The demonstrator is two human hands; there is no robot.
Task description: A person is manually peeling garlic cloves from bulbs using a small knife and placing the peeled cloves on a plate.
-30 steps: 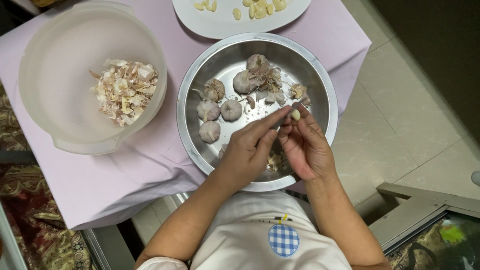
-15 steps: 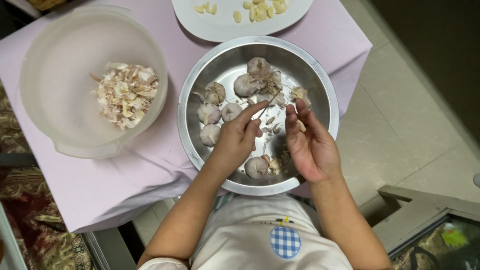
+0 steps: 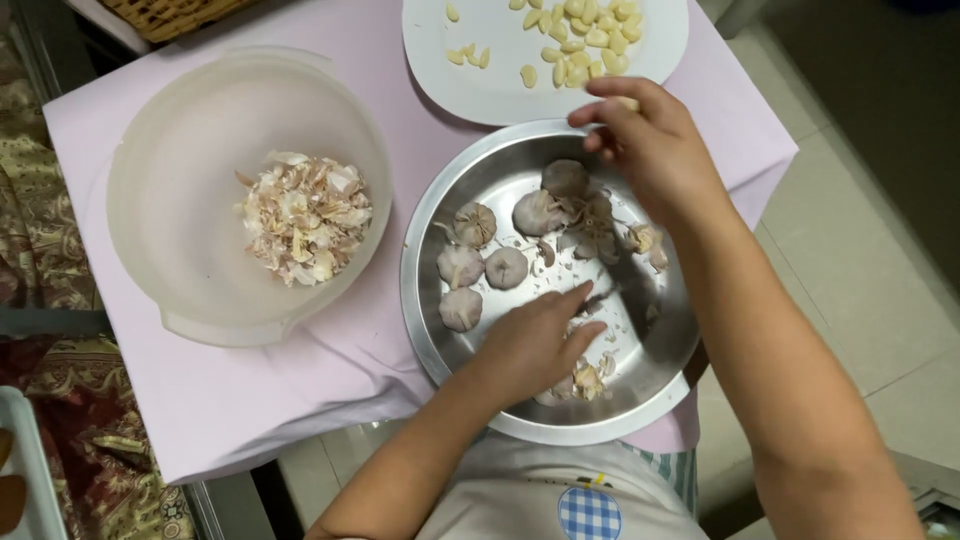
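Head view, starting near me: what is my left hand [image 3: 535,345] doing?

— It lies palm down inside the steel bowl [image 3: 660,385], fingers loosely spread over the garlic scraps [image 3: 585,380] at the near side. I cannot tell whether it has hold of anything.

— And the rest of the bowl?

— Whole garlic bulbs [image 3: 505,267] sit in its left and far part, with loose bits of skin around them.

— My right hand [image 3: 650,140]?

— It reaches over the bowl's far rim, fingers curled together at the near edge of the white plate [image 3: 480,85]. Something pale shows at the fingertips, too hidden for me to call.

— What is on that plate?

— Peeled garlic cloves [image 3: 580,45], mostly at its far side.

— To the left?

— A translucent plastic bowl [image 3: 170,200] on the pink tablecloth [image 3: 250,400], holding a heap of garlic skins [image 3: 305,215].
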